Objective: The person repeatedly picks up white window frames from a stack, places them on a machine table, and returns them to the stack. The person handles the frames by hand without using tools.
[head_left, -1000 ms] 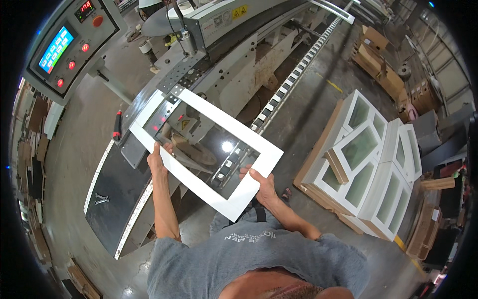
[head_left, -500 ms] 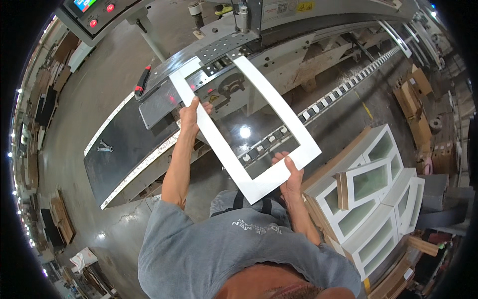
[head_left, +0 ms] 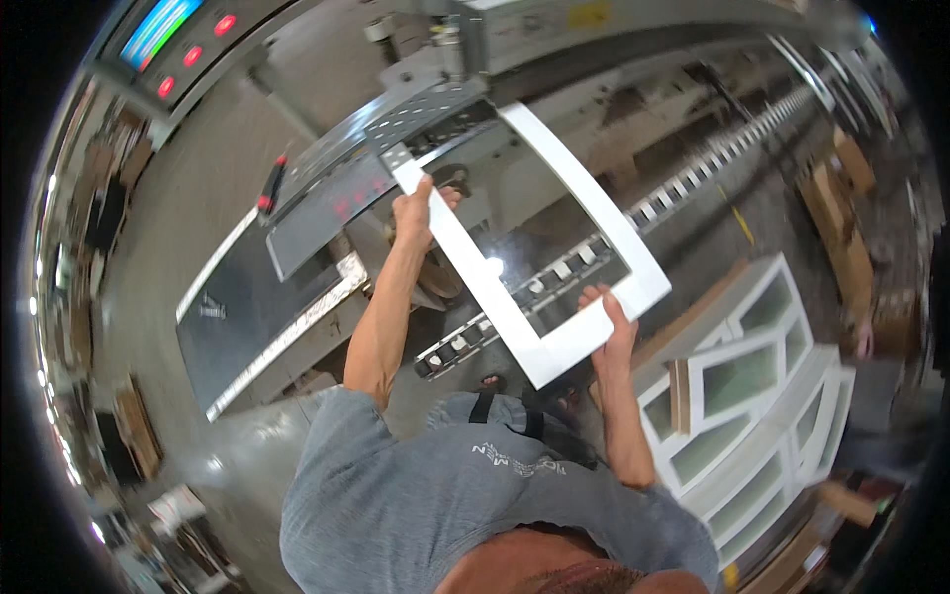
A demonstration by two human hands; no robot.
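A white rectangular frame (head_left: 589, 332) lies tilted across the middle of the view, its far end at the perforated metal plate (head_left: 414, 117) of a machine. The far-left corner is partly hidden there. My left hand (head_left: 416, 210) grips the left long rail, thumb on top and fingertips showing inside the opening. At the near-right end my right hand (head_left: 616, 332) is closed round the short rail, thumb over its face. Floor and machine parts show through the middle; whether glass fills it I cannot tell.
A red-and-black utility knife (head_left: 272, 185) and wrenches (head_left: 212, 307) lie on the machine's left side. A control panel (head_left: 178, 49) is at the upper left. A roller track (head_left: 683, 193) runs rightward. White frames (head_left: 737, 381) are stacked at right, near cardboard (head_left: 841, 218).
Both hands have shifted the white frame to the right along the machine. Its far-left corner, visible before, now sits partly out of sight at the perforated plate. My view has moved slightly too.
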